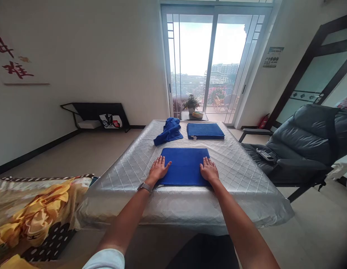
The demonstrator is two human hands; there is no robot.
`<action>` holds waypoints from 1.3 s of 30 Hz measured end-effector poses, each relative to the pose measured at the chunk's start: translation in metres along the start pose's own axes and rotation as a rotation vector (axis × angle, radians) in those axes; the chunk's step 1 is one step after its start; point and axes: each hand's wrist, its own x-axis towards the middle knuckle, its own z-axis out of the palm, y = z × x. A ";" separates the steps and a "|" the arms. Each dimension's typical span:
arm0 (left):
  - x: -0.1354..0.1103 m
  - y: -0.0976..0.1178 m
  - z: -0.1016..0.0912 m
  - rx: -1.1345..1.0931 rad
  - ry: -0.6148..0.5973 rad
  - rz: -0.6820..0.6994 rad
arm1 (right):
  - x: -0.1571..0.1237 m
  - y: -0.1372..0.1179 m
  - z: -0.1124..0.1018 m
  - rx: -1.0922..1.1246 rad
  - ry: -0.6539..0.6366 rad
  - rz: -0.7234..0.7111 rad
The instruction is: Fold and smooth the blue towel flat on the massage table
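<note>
A folded blue towel [185, 166] lies flat near the front of a table covered with a silver quilted cloth [240, 168]. My left hand [158, 169] rests open, palm down, on the towel's left edge. My right hand [209, 170] lies open and flat on its right edge. Farther back, a neatly folded stack of blue towels [205, 131] sits right of centre. A crumpled blue towel [169, 131] lies to its left.
A dark reclining chair [305, 145] with a remote on its seat stands right of the table. A yellow patterned fabric [33, 216] lies at the lower left. Behind the table are a potted plant [192, 103] and a glass balcony door [209, 63].
</note>
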 end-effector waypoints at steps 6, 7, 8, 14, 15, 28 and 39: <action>0.001 0.003 0.005 -0.017 0.033 0.007 | 0.001 0.000 0.000 -0.018 -0.008 0.005; 0.001 0.003 0.006 -0.017 0.040 0.007 | 0.001 0.000 0.000 -0.020 -0.010 0.005; 0.001 0.003 0.006 -0.016 0.045 0.007 | 0.000 0.000 -0.001 -0.022 -0.012 0.007; 0.000 0.004 0.003 -0.026 0.032 0.002 | 0.002 0.000 0.000 -0.025 0.000 0.010; 0.000 0.004 0.003 -0.029 0.031 0.000 | 0.002 0.001 0.001 -0.026 -0.001 0.012; 0.000 0.004 0.005 -0.002 0.064 0.009 | 0.000 -0.001 -0.001 -0.029 0.010 0.014; -0.001 0.004 0.001 0.037 0.048 0.022 | 0.001 0.000 0.001 -0.012 0.013 0.016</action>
